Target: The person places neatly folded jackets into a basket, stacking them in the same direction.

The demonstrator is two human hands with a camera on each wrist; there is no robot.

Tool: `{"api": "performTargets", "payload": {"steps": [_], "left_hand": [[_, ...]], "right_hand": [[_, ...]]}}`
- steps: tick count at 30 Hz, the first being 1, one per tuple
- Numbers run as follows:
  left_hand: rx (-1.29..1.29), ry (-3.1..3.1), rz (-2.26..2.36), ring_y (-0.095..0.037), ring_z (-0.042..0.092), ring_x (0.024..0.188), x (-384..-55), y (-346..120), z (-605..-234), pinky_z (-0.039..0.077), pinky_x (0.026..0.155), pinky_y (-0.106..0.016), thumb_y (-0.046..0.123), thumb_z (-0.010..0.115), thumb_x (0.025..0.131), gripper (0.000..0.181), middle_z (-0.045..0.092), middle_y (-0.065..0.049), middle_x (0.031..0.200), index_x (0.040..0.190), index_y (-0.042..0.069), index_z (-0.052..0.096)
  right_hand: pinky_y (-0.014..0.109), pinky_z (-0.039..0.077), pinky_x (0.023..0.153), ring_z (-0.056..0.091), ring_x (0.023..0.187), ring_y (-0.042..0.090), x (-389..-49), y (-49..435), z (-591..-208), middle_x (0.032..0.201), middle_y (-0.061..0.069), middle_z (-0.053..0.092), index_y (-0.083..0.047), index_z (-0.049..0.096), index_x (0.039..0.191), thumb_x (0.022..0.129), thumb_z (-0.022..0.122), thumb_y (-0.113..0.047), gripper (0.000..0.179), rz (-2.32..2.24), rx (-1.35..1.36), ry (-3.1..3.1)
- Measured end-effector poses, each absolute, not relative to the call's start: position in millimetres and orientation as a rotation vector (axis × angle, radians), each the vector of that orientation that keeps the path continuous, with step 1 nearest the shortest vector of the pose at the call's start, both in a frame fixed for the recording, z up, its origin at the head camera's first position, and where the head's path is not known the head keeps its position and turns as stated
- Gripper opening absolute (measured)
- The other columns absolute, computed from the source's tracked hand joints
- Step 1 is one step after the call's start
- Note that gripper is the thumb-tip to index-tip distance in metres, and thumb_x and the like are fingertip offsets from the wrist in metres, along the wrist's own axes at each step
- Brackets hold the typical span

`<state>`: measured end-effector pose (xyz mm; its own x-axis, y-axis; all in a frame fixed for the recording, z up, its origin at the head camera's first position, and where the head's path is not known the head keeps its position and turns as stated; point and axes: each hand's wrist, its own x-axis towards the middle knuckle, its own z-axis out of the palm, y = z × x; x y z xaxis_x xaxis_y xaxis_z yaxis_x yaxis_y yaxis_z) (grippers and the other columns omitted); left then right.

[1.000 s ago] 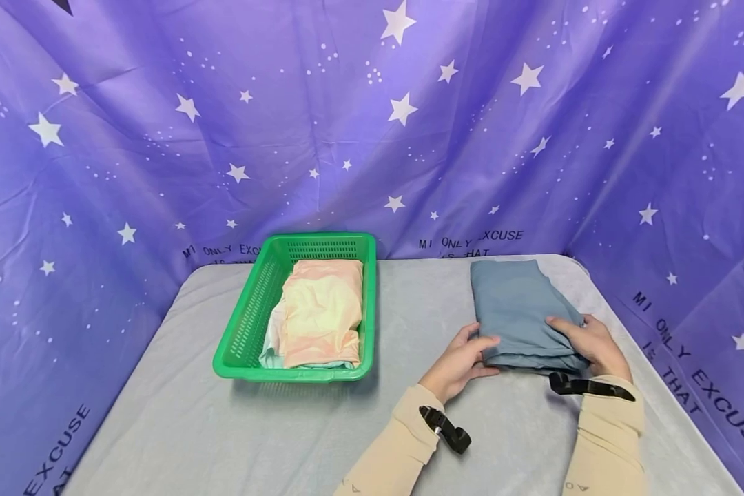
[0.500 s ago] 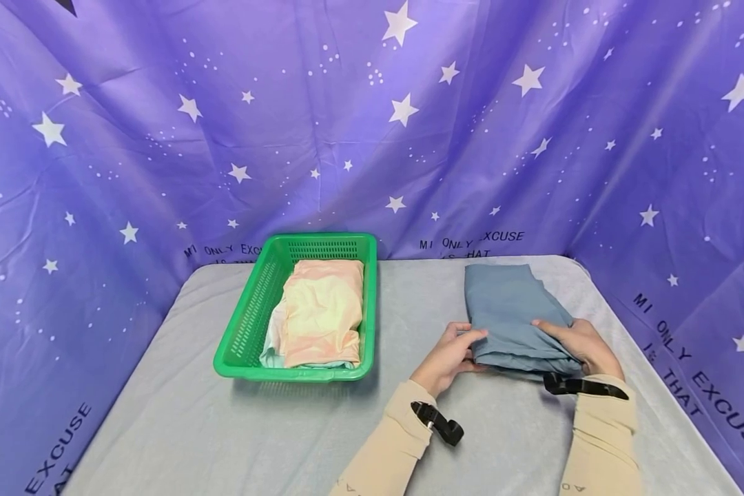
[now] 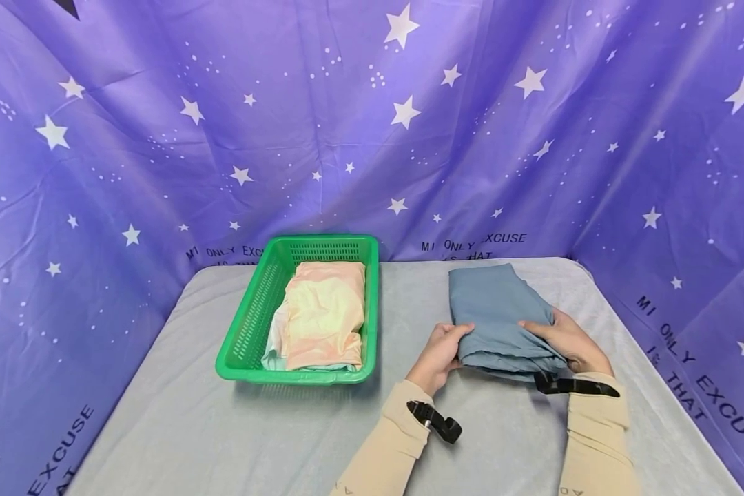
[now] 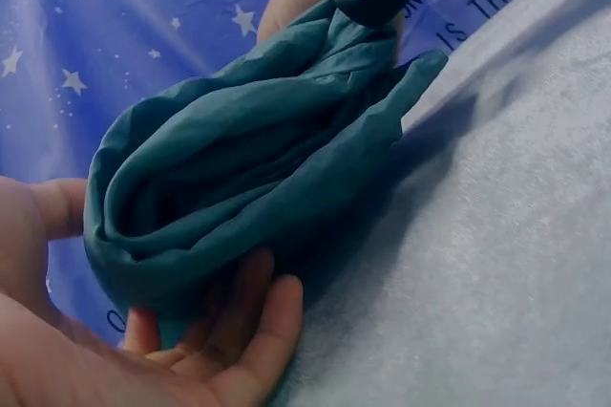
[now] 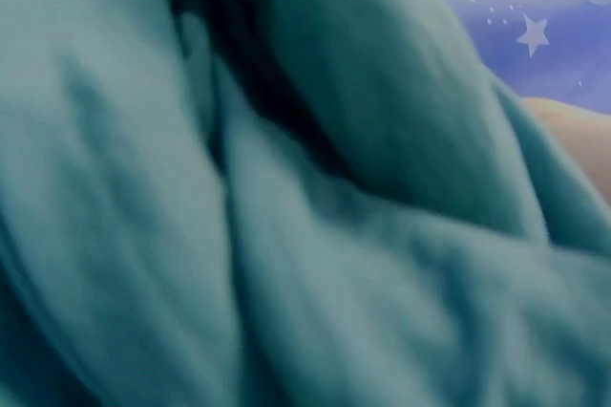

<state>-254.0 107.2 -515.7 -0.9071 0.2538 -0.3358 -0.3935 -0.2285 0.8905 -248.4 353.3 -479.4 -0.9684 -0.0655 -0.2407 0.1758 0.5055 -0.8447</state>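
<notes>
1. Purple curtain [image 3: 347, 62] with white stars, dots and black lettering hangs behind and on both sides of a pale grey table [image 3: 161, 434].
2. On the person's left, as I see it, a green basket [image 3: 294, 376] with slotted walls stands on the table, close to the curtain at the back.
3. Inside the basket lies a folded peach cloth [image 3: 325, 313]; bits of white cloth [image 3: 277, 332] and mint cloth [image 3: 273, 361] peek out at its edges.
4. Well apart from the basket, on the person's right, is a blue cloth [image 3: 499, 306], folded into a thick oblong, its loose layers showing along the near edge.
5. The left hand [image 3: 435, 355] grips its near left side, thumb on top, fingers tucked beneath, between cloth and table.
6. The right hand [image 3: 573, 344] holds the opposite side, thumb on top; its other fingers are hidden.
7. I cannot tell whether the far end of the blue cloth touches the table.
8. Both forearms wear beige sleeves [image 3: 387, 441], each wrist bound with a black strap [image 3: 434, 421].
</notes>
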Motion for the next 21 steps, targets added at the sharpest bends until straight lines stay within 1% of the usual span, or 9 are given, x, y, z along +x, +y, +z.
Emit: {"api": "performTargets", "payload": {"steps": [3, 6, 8, 10, 13, 15, 17, 19, 21], "left_hand": [[-0.226, 1.635, 2.181, -0.015, 0.062, 0.073, -254.7, 106.2, -512.9, 0.053, 0.064, -0.027, 0.033, 0.072, 0.093, 0.04, 0.06, -0.007, 0.098, 0.115, 0.01, 0.049], [-0.241, 1.632, 2.178, -0.016, 0.063, 0.075, -255.0, 104.9, -511.0, 0.053, 0.065, -0.028, 0.031, 0.072, 0.093, 0.042, 0.061, -0.009, 0.101, 0.121, 0.009, 0.05], [-0.222, 1.621, 2.168, -0.015, 0.063, 0.074, -255.6, 103.8, -511.4, 0.053, 0.063, -0.027, 0.03, 0.071, 0.093, 0.039, 0.062, -0.007, 0.098, 0.121, 0.008, 0.055], [-0.193, 1.613, 2.149, -0.014, 0.062, 0.071, -255.9, 102.3, -512.3, 0.052, 0.06, -0.027, 0.029, 0.07, 0.094, 0.036, 0.063, -0.006, 0.093, 0.12, 0.007, 0.06], [-0.153, 1.589, 2.131, -0.014, 0.063, 0.071, -256.2, 100.0, -514.3, 0.053, 0.06, -0.028, 0.03, 0.068, 0.095, 0.038, 0.065, -0.006, 0.091, 0.124, 0.007, 0.062], [-0.127, 1.58, 2.126, -0.015, 0.064, 0.073, -256.1, 98.7, -515.4, 0.054, 0.062, -0.029, 0.03, 0.068, 0.096, 0.043, 0.067, -0.007, 0.094, 0.131, 0.007, 0.06], [-0.116, 1.569, 2.136, -0.015, 0.066, 0.076, -256.0, 98.0, -516.1, 0.056, 0.066, -0.03, 0.03, 0.068, 0.096, 0.048, 0.069, -0.008, 0.099, 0.138, 0.01, 0.057], [-0.113, 1.561, 2.145, -0.015, 0.068, 0.076, -255.9, 97.6, -516.4, 0.057, 0.066, -0.03, 0.03, 0.068, 0.096, 0.05, 0.07, -0.008, 0.101, 0.141, 0.013, 0.056], [-0.116, 1.551, 2.157, -0.015, 0.069, 0.078, -256.2, 97.5, -516.4, 0.057, 0.067, -0.029, 0.03, 0.069, 0.095, 0.051, 0.071, -0.008, 0.104, 0.142, 0.015, 0.055]], "right_hand": [[0.022, 0.048, 0.088, 0.046, 0.133, 0.033, -249.1, 351.9, -478.1, 0.159, 0.029, 0.033, 0.004, 0.014, 0.161, 0.102, 0.057, -0.052, 0.092, -1.452, 0.128, 2.495], [0.025, 0.05, 0.085, 0.053, 0.121, 0.025, -248.8, 352.0, -477.4, 0.155, 0.028, 0.038, 0.002, 0.017, 0.16, 0.101, 0.058, -0.054, 0.092, -1.449, 0.187, 2.483], [0.027, 0.052, 0.083, 0.056, 0.111, 0.018, -248.4, 352.4, -477.5, 0.149, 0.026, 0.044, 0.003, 0.019, 0.16, 0.101, 0.057, -0.054, 0.09, -1.446, 0.219, 2.475], [0.029, 0.054, 0.081, 0.059, 0.102, 0.015, -248.6, 351.8, -478.4, 0.139, 0.023, 0.053, 0.004, 0.021, 0.158, 0.101, 0.058, -0.051, 0.087, -1.473, 0.236, 2.439], [0.031, 0.057, 0.08, 0.063, 0.096, 0.012, -249.9, 350.3, -480.6, 0.128, 0.018, 0.06, 0.006, 0.024, 0.157, 0.102, 0.059, -0.046, 0.083, -1.512, 0.214, 2.402], [0.03, 0.057, 0.081, 0.063, 0.096, 0.01, -251.4, 348.9, -482.1, 0.13, 0.019, 0.06, 0.007, 0.025, 0.156, 0.102, 0.06, -0.043, 0.082, -1.528, 0.186, 2.401], [0.027, 0.055, 0.082, 0.061, 0.099, 0.008, -252.6, 348.3, -483.3, 0.137, 0.023, 0.056, 0.007, 0.024, 0.157, 0.102, 0.061, -0.042, 0.082, -1.515, 0.15, 2.438], [0.024, 0.053, 0.083, 0.058, 0.101, 0.007, -253.6, 347.8, -483.6, 0.143, 0.027, 0.051, 0.007, 0.027, 0.155, 0.102, 0.062, -0.041, 0.08, -1.488, 0.123, 2.495], [0.023, 0.051, 0.083, 0.057, 0.102, 0.007, -254.7, 347.7, -483.5, 0.144, 0.028, 0.05, 0.007, 0.03, 0.154, 0.101, 0.063, -0.039, 0.077, -1.469, 0.099, 2.538]]}}
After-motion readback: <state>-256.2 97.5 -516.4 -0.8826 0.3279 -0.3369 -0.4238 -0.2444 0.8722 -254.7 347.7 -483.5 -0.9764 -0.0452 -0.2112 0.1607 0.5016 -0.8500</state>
